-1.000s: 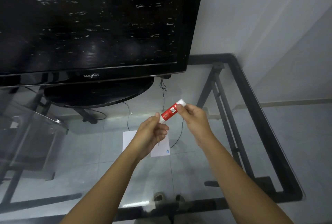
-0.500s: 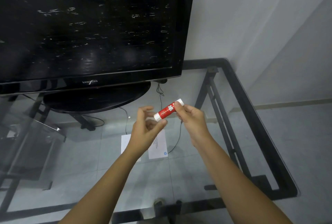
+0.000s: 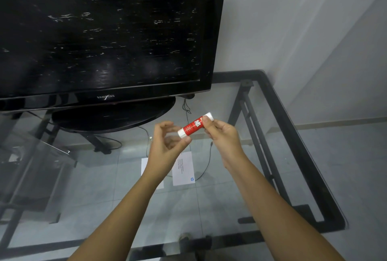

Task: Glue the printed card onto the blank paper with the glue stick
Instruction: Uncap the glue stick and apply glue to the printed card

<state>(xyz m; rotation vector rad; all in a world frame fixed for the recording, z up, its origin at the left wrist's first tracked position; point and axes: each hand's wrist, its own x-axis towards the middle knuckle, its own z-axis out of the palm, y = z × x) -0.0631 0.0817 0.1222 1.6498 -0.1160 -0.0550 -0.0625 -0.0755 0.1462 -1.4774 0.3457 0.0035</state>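
Pinching the far end of the glue stick between thumb and fingers, the right hand holds the red-and-white tube tilted in the air at centre frame, its upper end pointing toward the upper right. The left hand is at the tube's lower white end, thumb tip touching the cap, the other fingers curled loosely and spread rather than closed round it, so it looks to be working the cap rather than gripping firmly; whether the cap is loosened cannot be told. Below the hands, partly hidden by the left wrist, the printed card lies flat on the glass table, its small text and a round logo showing; a strip of white to its left, probably the blank paper, is mostly covered by the forearm. A black television fills the upper left of the frame, and a thin cable runs down just right of the card. The likely trouble from here is the loose left grip: if the cap comes free suddenly it could drop onto the hard glass and roll away. Glue smeared on the printed face instead of the back would also spoil the job.
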